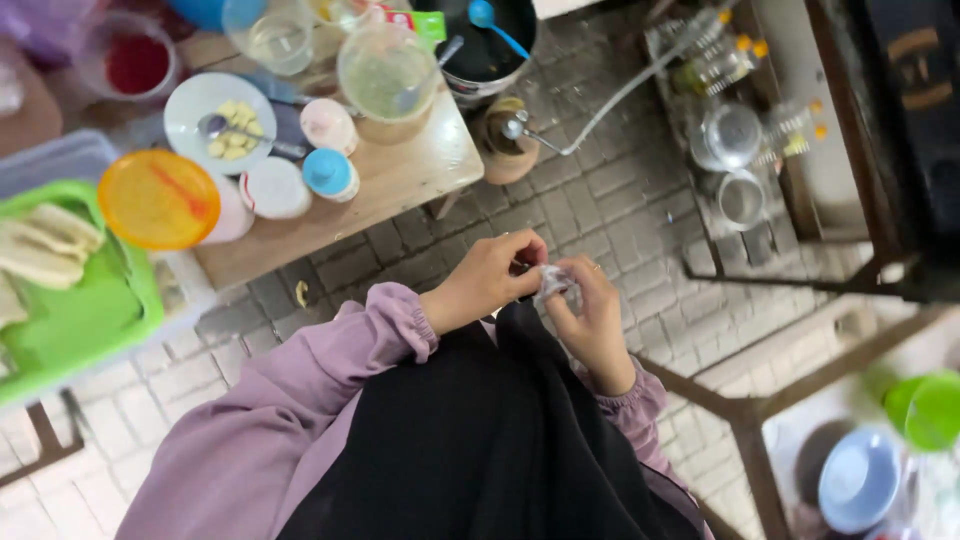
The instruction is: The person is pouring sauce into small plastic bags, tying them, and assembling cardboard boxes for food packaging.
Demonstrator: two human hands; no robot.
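Thin clear plastic film [557, 284] is crinkling glossily; lilac sleeves [300, 400] are looking soft, matt cloth; the wooden tabletop [400, 180] is showing worn grain; grey paving bricks [620, 200] are lying rough.

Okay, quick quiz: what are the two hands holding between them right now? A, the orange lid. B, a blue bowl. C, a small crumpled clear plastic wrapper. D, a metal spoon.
C: the left hand and right hand meet over the lap, fingers pinching a small crumpled clear plastic wrapper; the orange lid sits on the table.
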